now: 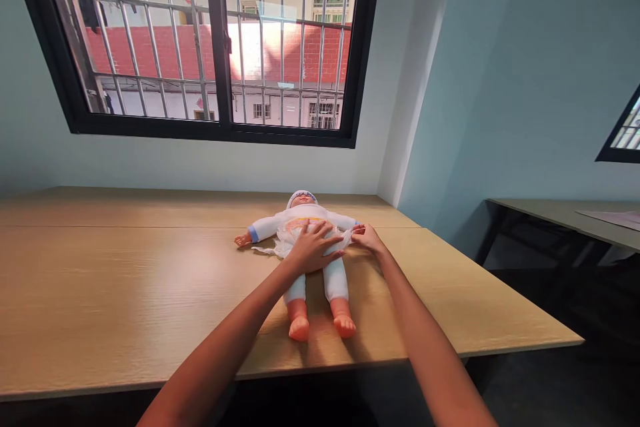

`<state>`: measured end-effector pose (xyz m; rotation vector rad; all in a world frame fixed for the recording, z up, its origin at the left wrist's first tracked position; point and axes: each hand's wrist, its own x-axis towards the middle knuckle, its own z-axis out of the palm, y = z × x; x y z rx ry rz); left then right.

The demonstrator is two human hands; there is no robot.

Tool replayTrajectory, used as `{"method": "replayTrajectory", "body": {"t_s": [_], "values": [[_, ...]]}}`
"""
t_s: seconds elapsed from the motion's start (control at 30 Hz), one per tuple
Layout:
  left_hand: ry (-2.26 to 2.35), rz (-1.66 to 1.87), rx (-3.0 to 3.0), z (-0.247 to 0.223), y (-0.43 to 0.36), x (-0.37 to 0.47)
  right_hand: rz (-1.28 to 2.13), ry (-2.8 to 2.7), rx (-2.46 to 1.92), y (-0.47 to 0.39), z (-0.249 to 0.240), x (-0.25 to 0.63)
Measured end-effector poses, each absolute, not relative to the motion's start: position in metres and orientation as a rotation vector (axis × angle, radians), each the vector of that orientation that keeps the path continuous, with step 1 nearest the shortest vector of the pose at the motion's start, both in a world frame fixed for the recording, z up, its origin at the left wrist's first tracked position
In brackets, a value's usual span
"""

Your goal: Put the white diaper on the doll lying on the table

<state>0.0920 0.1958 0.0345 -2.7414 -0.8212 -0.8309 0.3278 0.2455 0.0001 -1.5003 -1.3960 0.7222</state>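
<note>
Straight ahead, a baby doll (297, 213) lies on its back on a pale wooden tabletop (150, 287). Its head, in a white cap (291, 199), points to the far edge, close to the far right corner; its bare feet (299, 329) point to the near edge and stop short of it. The doll wears a white top with blue cuffs and white trousers, and its arms stretch out to either side. A thin, crumpled white cloth (285, 242) lies around its waist, one loose end trailing onto the wood on the left.

Two bare forearms reach in from the near edge. The left hand (314, 247) is spread, palm down, over the doll's middle. The right hand (367, 239) pinches the side of the cloth between thumb and fingertips, just beside the doll's cuff nearer the right edge.

Beyond the far edge is a pale wall with a black-framed window (220, 130) and metal bars. Another table (545, 213) stands apart, past the right edge.
</note>
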Motion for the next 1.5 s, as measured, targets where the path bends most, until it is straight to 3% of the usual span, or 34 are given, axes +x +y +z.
{"method": "replayTrajectory", "body": {"t_s": [0.33,0.87,1.5], "values": [[-0.808,-0.73,-2.742,0.035,0.195,0.092,0.293,-1.438,-1.441,0.248,-0.013,0.302],[-0.763,-0.708,-2.774,0.038,0.191,0.09,0.805,-1.145,-1.021,0.247,0.011,0.297],[-0.725,-0.733,-2.785,0.035,0.195,0.092,0.723,-1.236,-0.989,0.233,0.016,0.262]]}}
